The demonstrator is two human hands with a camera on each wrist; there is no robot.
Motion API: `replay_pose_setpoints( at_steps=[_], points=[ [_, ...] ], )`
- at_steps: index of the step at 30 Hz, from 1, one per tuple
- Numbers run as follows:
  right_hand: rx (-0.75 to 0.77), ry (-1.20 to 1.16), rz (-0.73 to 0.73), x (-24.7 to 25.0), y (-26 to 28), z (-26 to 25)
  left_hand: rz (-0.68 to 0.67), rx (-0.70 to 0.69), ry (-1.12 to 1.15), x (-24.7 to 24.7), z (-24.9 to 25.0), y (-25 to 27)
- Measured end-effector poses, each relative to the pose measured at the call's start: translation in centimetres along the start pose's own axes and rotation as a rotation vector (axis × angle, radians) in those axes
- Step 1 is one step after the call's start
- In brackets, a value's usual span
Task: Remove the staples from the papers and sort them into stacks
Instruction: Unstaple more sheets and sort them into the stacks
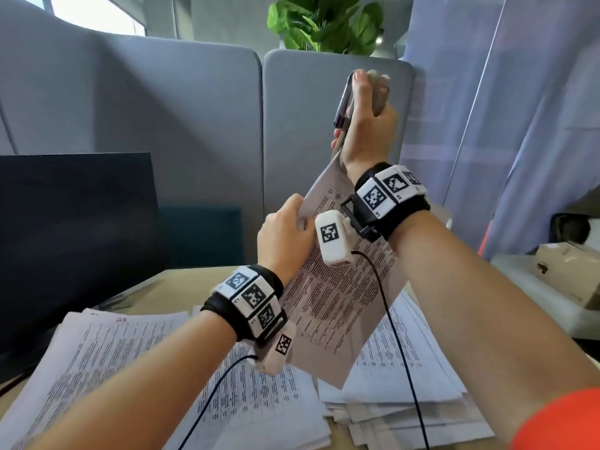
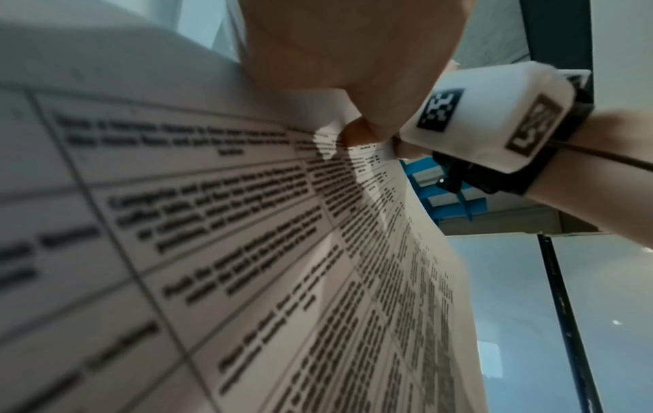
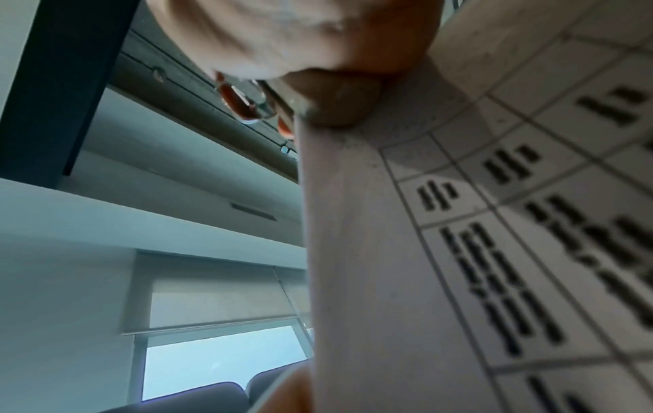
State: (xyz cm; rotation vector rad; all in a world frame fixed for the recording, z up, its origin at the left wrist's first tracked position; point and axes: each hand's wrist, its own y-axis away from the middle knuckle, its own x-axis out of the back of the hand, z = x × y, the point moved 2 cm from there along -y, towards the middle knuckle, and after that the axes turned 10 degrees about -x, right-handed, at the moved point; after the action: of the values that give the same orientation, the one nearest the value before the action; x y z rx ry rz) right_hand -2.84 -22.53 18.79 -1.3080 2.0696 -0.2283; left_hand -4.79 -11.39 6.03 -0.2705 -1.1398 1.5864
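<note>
**Staple pull in hand at the top corner**

You have two spreads of loose papers on the desk (image 1: 181,280): one stack to your left (image 1: 136,362) and another to your right (image 1: 418,384), both lying flat beneath your arms. Above them you hold the stapled set (image 1: 337,287) up in the air, tilted, its top corner raised toward the partition.

Your left hand (image 1: 285,235) pinches the set's left edge just below that corner, fingers curled round the paper. Your right hand (image 1: 367,121) is closed round the staple remover (image 1: 344,102), whose working end meets the sheet's top corner. The staple itself is too small to make out, so you cannot tell whether it is out yet.

Judging by this, you are on the removal step. Next, keep the paper taut with your left hand and lever gently, so the corner does not tear; then lay the freed sheets onto their stacks.
</note>
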Motion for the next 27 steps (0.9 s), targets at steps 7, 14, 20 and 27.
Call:
replay_pose_setpoints(
  at_steps=[7, 14, 20, 27],
  points=[
    [0.082, -0.074, 0.007, 3.1, -1.1, -0.1, -0.067, 0.2, 0.292, -5.0, 0.4, 1.2],
    [-0.116, 0.006, 0.056, 5.0, 0.0, 3.3, -0.388, 0.548, 0.303, -16.6, -10.9, 4.0],
    [-0.687, 0.388, -0.023, 8.1, 2.2, 13.6, -0.691, 0.603, -0.139, -9.8, -10.8, 5.0],
    [-1.128, 0.87, -0.606, 9.1, 8.7, 24.5, -1.276, 0.627, -0.825, 1.3, -16.0, 8.3]
  ],
)
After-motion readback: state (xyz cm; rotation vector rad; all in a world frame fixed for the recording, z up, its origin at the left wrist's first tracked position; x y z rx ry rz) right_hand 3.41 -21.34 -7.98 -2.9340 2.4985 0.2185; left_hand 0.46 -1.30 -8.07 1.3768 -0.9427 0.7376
